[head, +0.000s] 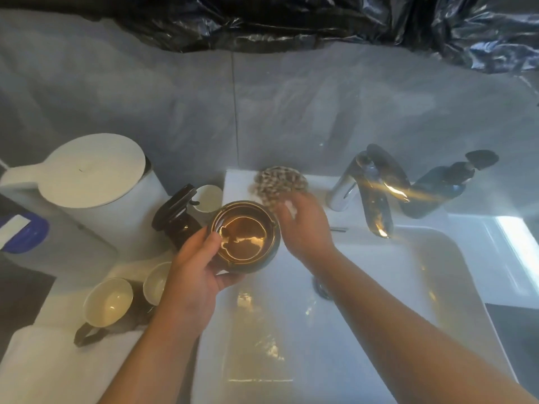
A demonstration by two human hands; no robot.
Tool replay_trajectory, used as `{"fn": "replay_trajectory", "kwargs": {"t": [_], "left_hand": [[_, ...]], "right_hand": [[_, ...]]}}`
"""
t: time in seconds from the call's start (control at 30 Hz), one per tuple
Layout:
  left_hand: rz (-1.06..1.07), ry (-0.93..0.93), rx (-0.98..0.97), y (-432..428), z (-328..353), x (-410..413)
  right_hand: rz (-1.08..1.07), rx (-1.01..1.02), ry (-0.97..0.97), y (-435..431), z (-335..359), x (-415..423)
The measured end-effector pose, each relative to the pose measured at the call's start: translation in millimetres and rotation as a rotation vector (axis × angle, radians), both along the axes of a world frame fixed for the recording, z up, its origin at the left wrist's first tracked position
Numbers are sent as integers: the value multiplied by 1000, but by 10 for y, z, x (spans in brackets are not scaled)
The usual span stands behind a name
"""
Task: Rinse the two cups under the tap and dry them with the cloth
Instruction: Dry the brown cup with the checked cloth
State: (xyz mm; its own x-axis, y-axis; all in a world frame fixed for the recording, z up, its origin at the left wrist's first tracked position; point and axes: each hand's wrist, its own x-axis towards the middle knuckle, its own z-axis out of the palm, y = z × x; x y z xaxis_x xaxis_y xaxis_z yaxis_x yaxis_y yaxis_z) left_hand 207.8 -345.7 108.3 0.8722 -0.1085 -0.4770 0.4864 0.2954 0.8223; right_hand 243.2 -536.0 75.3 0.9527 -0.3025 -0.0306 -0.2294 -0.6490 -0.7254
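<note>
Your left hand (pixel 198 258) has the cup (pixel 245 234): thumb hooked over the near rim, fingers wrapped under and round the dark outer wall. It is held above the left edge of the sink (pixel 379 287), well apart from the tap (pixel 370 193). The mouth faces straight up at you with the base down, so its axis is about upright. It looks wider than it is tall, with no real long side, and no handle shows from here.

The glossy bronze inside is glinting. I'd judge it glazed ceramic: stiff, fairly weighty, breakable against that hard basin, and slippery if wet. Grip it by wall and base as you are now, not by a rim pinch alone.

Your right hand (pixel 306 225) is out at the checked cloth (pixel 280 182), which lies bunched on the back ledge of the sink, with the fingertips on its near edge. Blur hides whether they've closed on it. The cloth is soft and limp, so take a bunched handful.
</note>
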Motion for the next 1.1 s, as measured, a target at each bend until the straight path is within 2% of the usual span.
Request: {"fn": "replay_trajectory", "kwargs": {"t": [0.07, 0.1, 0.13, 0.27, 0.47, 0.57, 0.83, 1.1], "left_hand": [[-53, 4, 37, -35, 33, -108], [-90, 3, 63, -61, 44, -171], [-131, -1, 89, -86, 47, -245], [-343, -10, 117, -221, 55, -597], [-712, -72, 83, -579, 156, -1173], [-813, -111, 49, -896, 257, -1420], [-916, -94, 75, -1831, 384, -2189], [-906, -49, 235, -2826, 221, -3157]], "right_hand": [[-98, 532, 166, 94, 213, -475], [-115, 718, 237, 108, 295, -690], [-109, 799, 275, 101, 346, -889], [-105, 755, 230, -81, 465, -1575], [-240, 839, 215, -561, 610, -2460], [-325, 913, 222, -794, 620, -2898], [-538, 1031, 166, -1451, 695, -3931], [-657, 990, 208, -2319, 642, -4937]]}}
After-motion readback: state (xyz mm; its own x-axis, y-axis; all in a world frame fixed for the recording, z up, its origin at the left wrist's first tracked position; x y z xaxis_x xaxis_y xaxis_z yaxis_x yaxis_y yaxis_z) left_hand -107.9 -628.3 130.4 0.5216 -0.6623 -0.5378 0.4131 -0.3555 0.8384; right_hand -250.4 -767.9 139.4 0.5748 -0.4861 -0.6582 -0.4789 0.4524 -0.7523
